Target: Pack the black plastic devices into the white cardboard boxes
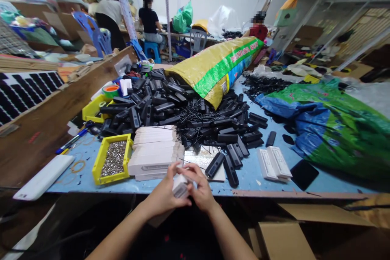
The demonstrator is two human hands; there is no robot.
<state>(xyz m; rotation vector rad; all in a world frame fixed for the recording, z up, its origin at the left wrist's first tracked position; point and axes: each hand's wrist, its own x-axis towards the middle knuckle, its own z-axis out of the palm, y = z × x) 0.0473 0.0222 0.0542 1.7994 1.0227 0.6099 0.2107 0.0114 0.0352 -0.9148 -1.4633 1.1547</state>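
Between my two hands, at the table's front edge, is a small white box (180, 187). My left hand (167, 191) grips it from the left, thumb underneath and fingertips at the top. From the other side my right hand (199, 187) curls its fingers over it. Most of the box is hidden by the fingers. Just behind lies a stack of flat white cartons (157, 150). Black plastic cases (233, 168) lie to the right of my hands, some on a pale sheet (219, 176). Two finished-looking white boxes (274, 163) rest farther right.
A yellow bin (99, 166) of small metal parts stands left of the cartons. A heap of black cases (149, 105) and thin black rods (198, 122) fills the middle, below a yellow-green sack (210, 65). A white power bank-like slab (44, 176) lies left; cardboard boxes (283, 239) stand below right.
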